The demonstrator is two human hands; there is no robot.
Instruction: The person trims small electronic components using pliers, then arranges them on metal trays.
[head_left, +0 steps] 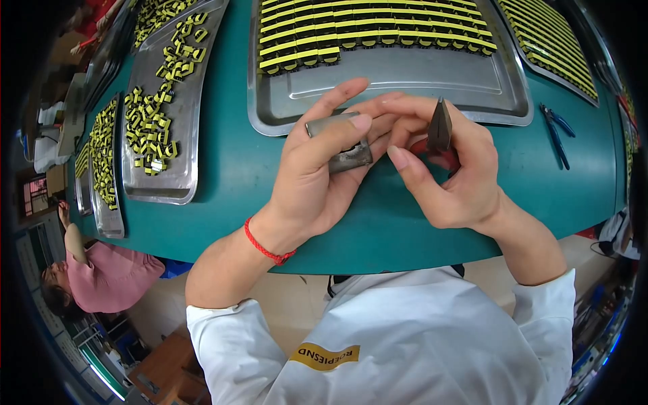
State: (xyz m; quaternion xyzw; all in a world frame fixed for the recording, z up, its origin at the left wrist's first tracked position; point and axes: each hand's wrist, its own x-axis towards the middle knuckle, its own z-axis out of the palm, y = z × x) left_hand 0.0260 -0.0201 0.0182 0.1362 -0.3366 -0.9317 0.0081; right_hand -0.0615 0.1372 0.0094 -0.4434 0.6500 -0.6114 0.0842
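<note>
left hand (317, 169) closed round a small grey metal block (341, 145), held just above the teal table's (223, 175) near edge | right hand (445, 165) grips red-handled dark pliers (440, 131) (jaws up), fingertips touching the block | beyond: silver tray (405, 94) of yellow-and-black parts (371, 30); blue-handled cutters (557, 131) right of it

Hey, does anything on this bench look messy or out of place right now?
Only the left tray: its yellow-and-black parts lie jumbled, while the middle tray's sit in neat rows. Blue-handled pliers lie loose on the table.
</note>
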